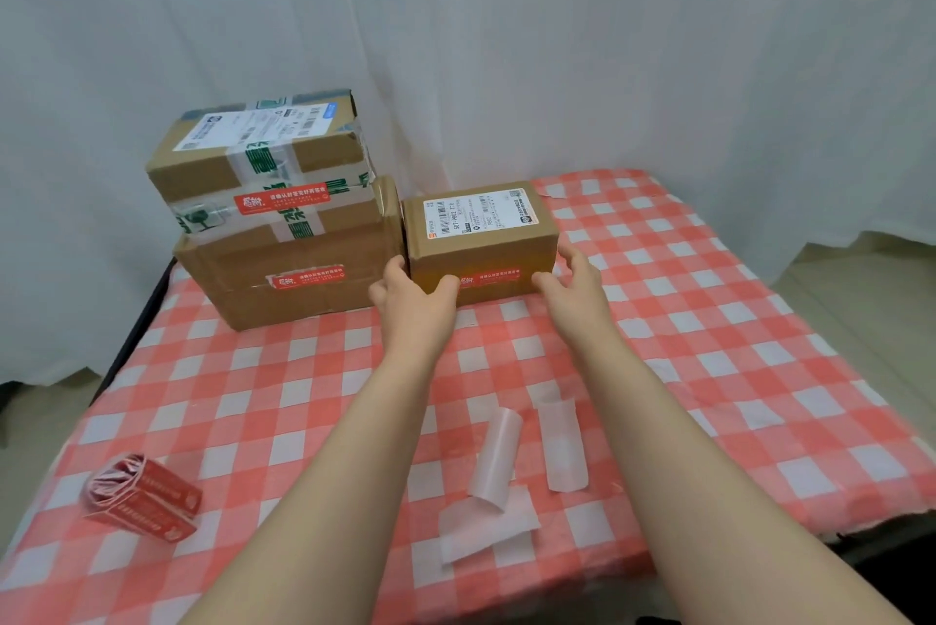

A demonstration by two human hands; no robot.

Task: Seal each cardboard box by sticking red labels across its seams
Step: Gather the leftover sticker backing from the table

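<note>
A small cardboard box (483, 255) stands at the back middle of the table, a red label (494, 278) across its front seam. My left hand (410, 292) grips its front left corner, thumb on the front face and fingers round the left side. My right hand (572, 280) holds its right end, thumb on the front face and fingers curled at the right side. Left of it a large box (228, 282) carries a red label (306, 276). A taped box (202, 171) stacked on top has its own red label (281, 199). A folded bundle of red labels (139, 500) lies front left.
Three peeled white backing strips (499, 457) (562, 447) (481, 528) lie on the red-and-white checked tablecloth (734, 346) between my forearms. A white curtain hangs close behind the boxes. The table's right edge drops to the floor.
</note>
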